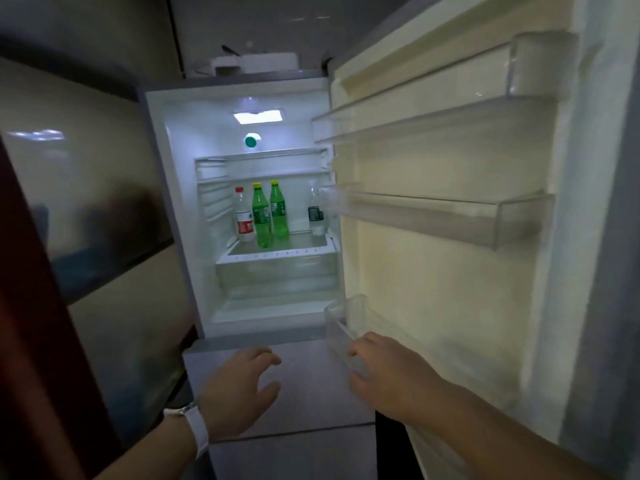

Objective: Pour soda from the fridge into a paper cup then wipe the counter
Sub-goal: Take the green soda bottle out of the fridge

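2 green soda bottles (262,216), yellow caps, upright on lit fridge shelf (277,249), side by side. Red-capped bottle (243,216) just left; clear bottle (315,213) at right, partly behind door bin (433,216). Fridge door (433,271) wide open. Left hand (239,389) & right hand (384,368) both low in front, fingers spread, holding nothing.
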Demonstrator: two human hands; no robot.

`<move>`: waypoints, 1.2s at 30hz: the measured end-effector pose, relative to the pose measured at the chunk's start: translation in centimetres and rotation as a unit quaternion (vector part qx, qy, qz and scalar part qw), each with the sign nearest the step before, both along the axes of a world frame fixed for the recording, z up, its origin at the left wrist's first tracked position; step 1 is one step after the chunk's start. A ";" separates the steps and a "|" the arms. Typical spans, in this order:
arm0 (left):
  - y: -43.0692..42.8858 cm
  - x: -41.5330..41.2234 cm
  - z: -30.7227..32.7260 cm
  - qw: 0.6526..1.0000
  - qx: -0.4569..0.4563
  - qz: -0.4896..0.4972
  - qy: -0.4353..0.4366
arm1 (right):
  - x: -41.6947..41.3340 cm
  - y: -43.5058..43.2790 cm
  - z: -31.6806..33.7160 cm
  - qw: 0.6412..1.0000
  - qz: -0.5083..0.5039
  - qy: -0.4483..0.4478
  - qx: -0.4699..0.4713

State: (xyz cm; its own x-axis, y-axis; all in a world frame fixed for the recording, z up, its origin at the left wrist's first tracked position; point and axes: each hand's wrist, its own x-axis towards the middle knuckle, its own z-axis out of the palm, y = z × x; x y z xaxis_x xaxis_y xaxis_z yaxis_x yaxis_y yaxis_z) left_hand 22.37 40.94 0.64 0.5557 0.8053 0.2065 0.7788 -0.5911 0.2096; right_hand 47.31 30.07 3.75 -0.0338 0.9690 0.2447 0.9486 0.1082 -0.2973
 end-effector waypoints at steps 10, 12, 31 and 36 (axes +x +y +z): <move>15.4 -6.9 -2.7 0.996 -0.046 -0.003 0.072 | -5.7 14.9 -1.5 0.995 0.000 -0.060 -0.079; 18.0 -7.7 -2.7 0.995 -0.031 0.008 0.090 | -6.4 17.4 -1.7 0.994 -0.007 -0.069 -0.090; 32.4 -4.7 4.7 0.999 -0.016 0.024 0.041 | -6.1 32.9 1.7 0.992 -0.093 -0.034 -0.077; 36.6 -2.2 6.1 0.998 -0.044 0.041 -0.030 | -5.7 39.0 1.5 0.994 -0.092 0.006 -0.066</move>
